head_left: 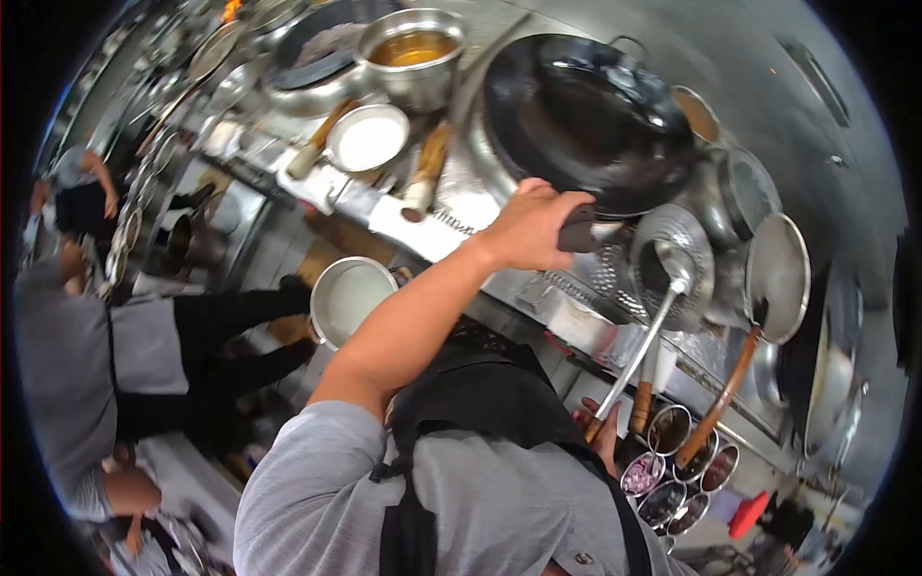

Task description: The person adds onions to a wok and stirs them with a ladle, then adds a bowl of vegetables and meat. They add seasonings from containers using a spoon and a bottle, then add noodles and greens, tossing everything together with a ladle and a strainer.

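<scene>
Kid: Grey sleeve and black apron (461,451) are closest. What is the biggest thing?

Cook: That big round black wok (586,120), sitting on the shiny steel surface (538,288). It looks empty and smooth inside, so I think no food has gone in yet.

Kid: Who holds it?

Cook: One left hand (528,228), wrapped tight on the wok's dark handle.

Kid: And the other?

Cook: Right hand (600,427), low down, closed on the long silver metal ladle (663,298), whose bowl rests in a holey strainer.

Kid: Smallest things?

Cook: Little round metal cups (672,470) of seasoning.
</scene>
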`<act>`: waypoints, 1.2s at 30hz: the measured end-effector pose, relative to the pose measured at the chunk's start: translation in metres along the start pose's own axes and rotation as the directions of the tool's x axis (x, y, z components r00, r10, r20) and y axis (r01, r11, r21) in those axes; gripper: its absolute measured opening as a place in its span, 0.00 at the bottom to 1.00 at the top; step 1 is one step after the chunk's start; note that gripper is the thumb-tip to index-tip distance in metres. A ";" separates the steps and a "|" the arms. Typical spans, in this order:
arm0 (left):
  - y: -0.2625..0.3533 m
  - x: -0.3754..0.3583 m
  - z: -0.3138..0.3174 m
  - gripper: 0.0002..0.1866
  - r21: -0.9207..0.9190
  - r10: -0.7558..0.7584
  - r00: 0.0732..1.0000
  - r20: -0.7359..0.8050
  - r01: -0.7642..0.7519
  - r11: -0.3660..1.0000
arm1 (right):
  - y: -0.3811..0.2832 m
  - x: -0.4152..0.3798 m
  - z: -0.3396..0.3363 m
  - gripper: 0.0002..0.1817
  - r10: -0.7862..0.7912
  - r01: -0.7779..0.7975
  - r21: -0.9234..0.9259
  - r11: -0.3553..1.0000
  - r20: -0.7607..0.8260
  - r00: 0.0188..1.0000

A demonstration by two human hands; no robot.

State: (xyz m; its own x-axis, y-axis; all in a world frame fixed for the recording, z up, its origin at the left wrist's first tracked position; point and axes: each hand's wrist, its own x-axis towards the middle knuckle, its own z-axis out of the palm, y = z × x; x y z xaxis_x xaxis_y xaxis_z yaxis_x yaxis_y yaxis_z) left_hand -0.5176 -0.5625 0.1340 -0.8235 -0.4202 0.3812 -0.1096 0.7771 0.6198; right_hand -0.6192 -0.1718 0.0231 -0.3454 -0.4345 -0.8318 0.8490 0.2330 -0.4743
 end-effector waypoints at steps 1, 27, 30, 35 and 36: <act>-0.004 0.002 0.002 0.40 -0.006 -0.006 1.000 0.005 0.006 1.000 | -0.003 -0.015 -0.001 0.30 -0.078 0.080 -0.058 0.995 0.039 0.996; 0.005 -0.014 0.011 0.36 0.157 -0.009 0.996 0.088 -0.005 0.988 | -0.174 0.002 0.484 0.25 -0.212 0.680 -0.725 0.111 0.651 0.729; 0.001 -0.014 0.014 0.34 0.164 -0.019 0.997 0.073 0.007 0.986 | -0.172 0.010 0.499 0.14 -0.032 0.557 -0.611 0.562 0.657 0.753; -0.018 -0.007 0.032 0.22 0.075 0.229 0.923 -0.309 -0.216 0.973 | -0.151 0.017 0.491 0.09 -0.038 0.468 -0.464 0.752 0.678 0.734; -0.019 -0.007 0.034 0.21 0.077 0.211 0.940 -0.268 -0.197 0.977 | -0.150 0.015 0.488 0.09 -0.079 0.487 -0.435 0.758 0.680 0.729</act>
State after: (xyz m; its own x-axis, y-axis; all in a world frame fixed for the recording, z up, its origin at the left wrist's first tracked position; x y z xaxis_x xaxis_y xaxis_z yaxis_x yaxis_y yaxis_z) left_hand -0.5290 -0.5585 0.0963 -0.6478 -0.3568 0.6731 0.0123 0.8785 0.4775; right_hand -0.5566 -0.6380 0.2221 -0.0465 -0.9267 -0.3729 0.3012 0.3429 -0.8898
